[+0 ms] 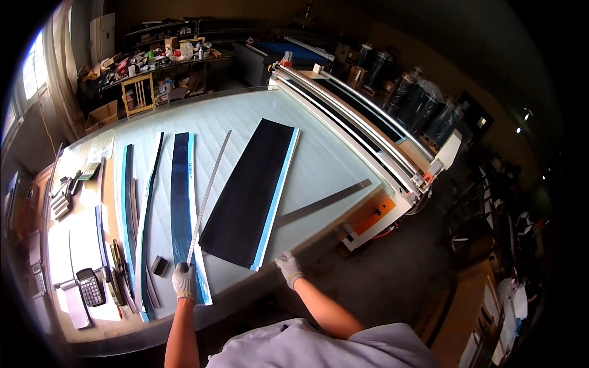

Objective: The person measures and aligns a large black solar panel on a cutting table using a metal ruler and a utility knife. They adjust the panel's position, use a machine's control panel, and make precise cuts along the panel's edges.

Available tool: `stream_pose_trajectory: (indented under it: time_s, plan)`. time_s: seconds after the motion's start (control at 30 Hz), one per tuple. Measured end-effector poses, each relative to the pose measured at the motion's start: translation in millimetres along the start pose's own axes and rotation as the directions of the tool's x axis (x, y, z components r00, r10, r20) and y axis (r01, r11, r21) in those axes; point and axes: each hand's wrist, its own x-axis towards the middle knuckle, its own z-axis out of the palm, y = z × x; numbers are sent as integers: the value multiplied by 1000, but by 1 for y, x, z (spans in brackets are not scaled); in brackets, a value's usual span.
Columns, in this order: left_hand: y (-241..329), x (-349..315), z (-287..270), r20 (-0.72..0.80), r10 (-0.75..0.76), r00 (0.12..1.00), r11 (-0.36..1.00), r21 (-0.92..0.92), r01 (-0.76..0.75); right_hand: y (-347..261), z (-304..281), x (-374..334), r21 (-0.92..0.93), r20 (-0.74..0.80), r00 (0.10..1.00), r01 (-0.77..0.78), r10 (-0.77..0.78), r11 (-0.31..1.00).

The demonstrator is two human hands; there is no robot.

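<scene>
Left gloved hand hides near end of the thin ruler; finger grip unclear. Right gloved hand at table edge: fingertip contact can't be told. Straightedge's left end meets black sheet; whether it continues underneath, uncertain. Ruler graduations too small. Grey shirt cut by lower edge. Bench clutter mostly too small to identify.

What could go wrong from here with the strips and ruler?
The long ruler may swing: only the left hand is at it, by its near end. The dark panel might get nudged: its near end lies close to the right hand. The blue strip could shift if the left hand, over its near part, drags.
</scene>
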Motion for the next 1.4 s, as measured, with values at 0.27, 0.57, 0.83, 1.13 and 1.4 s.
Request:
stream_pose_trajectory:
  time_s: [0.27, 0.57, 0.83, 1.13, 1.4]
  plan:
    - [13, 65, 36, -116, -8, 993, 975, 219, 33, -64, 24, 4, 395, 325, 884, -449, 335, 801]
    - [51, 88, 83, -92, -50, 995, 894, 441, 86, -55, 22, 26, 409, 474, 802, -566, 363, 716]
    - [65, 82, 82, 149, -198, 969, 930, 340, 138, -77, 14, 26, 304, 455, 850, -430, 266, 850]
    - [109, 33, 74, 295, -8, 956, 952, 296, -83, -39, -4, 31, 348, 448, 878, -346, 169, 871]
    - [107, -31, 53, 322, -26, 946, 957, 281, -70, -27, -27, -4, 270, 424, 902, -209, 80, 940]
